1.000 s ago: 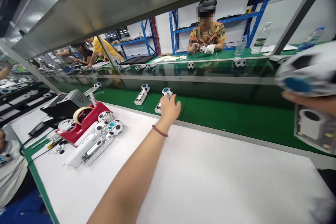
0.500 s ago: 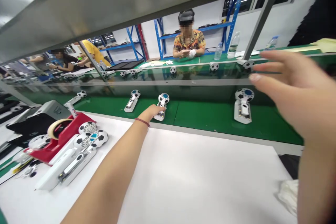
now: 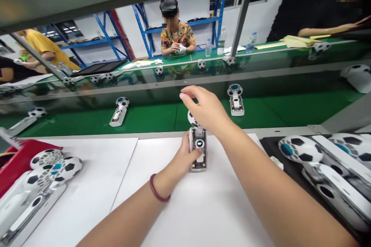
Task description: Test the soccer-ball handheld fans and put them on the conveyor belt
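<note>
Gripping the fan [image 3: 198,148] by its handle, the left hand [image 3: 185,156] pins it at the white mat's [image 3: 179,208] far edge, thumb on the lit display. The right hand [image 3: 207,109] covers the ball-patterned head, fingers loosely curled on it. Best to keep the handle flat and steady so the head work stays controlled.

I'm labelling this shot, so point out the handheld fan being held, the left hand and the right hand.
handheld fan [image 3: 198,150], head view, handle with small screen
left hand [image 3: 185,158], head view, back of hand
right hand [image 3: 207,110], head view, knuckles
</note>
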A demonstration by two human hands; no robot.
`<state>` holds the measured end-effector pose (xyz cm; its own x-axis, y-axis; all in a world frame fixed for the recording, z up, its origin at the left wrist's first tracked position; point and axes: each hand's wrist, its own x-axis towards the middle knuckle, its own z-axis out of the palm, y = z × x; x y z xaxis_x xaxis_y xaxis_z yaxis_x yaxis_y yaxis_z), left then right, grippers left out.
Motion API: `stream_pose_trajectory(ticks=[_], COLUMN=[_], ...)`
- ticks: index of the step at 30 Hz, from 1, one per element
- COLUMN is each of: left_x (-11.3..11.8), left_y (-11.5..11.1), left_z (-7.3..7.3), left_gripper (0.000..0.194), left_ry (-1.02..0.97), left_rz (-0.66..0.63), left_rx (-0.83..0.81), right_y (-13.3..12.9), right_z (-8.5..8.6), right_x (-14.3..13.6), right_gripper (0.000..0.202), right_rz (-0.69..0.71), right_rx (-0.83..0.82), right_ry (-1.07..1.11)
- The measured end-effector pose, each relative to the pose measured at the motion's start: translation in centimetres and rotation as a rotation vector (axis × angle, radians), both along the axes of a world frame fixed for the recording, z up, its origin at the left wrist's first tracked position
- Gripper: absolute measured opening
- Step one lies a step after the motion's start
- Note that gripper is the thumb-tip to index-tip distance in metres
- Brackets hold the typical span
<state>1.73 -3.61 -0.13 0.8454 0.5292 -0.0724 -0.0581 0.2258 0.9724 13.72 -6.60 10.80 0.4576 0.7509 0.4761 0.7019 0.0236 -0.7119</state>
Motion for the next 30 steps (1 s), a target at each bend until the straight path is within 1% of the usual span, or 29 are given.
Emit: stream_pose_trajectory(ticks=[3,5,7,10,14,19,24,30], left_x=[0.0,0.0,-0.1,-0.1,0.0,0.0,-0.1,-0.2], left_y=[0.1,-0.1,-0.3,-0.5,-0.4,-0.4,-0.4,-0.2], left_z=[0.3,0.5,0.6,0.6,0.5,0.9,0.5,0.1], left_gripper=[0.056,0.055,0.056,0.059,0.060,0.061,0.053,0.054], left_ry=[0.019,0.027,0.031,0.044,0.063,0.110,0.050,-0.004], left_rz=[-0.029,-0.048,-0.060,-0.061,-0.050,-0.060,-0.118,-0.147], left_rx=[-0.059,-0.098,-0.113,-0.094,-0.058,-0.049,-0.075,-0.097], right_y=[0.4,0.5,0.5,0.5,0.5,0.7,0.8,0.8], right_z=[-0.9,-1.2,-1.3,-1.5,-1.6,-1.5,-1.6,-1.8], right_x=[0.1,0.2,0.2,0.2,0.3,0.2,0.2,0.3], right_gripper=[0.033,0.038,0.041,0.044,0.043,0.039,0.036,0.036], right_rz=[-0.044,-0.083,-0.123,-0.153,-0.154,-0.183,-0.215,-0.217], right_rx=[-0.127,-0.169,-0.173,-0.166,-0.174,-0.200,-0.220,-0.211], right_ry=[-0.059,-0.081,-0.094,-0.094,-0.095,-0.130,-0.136,-0.124])
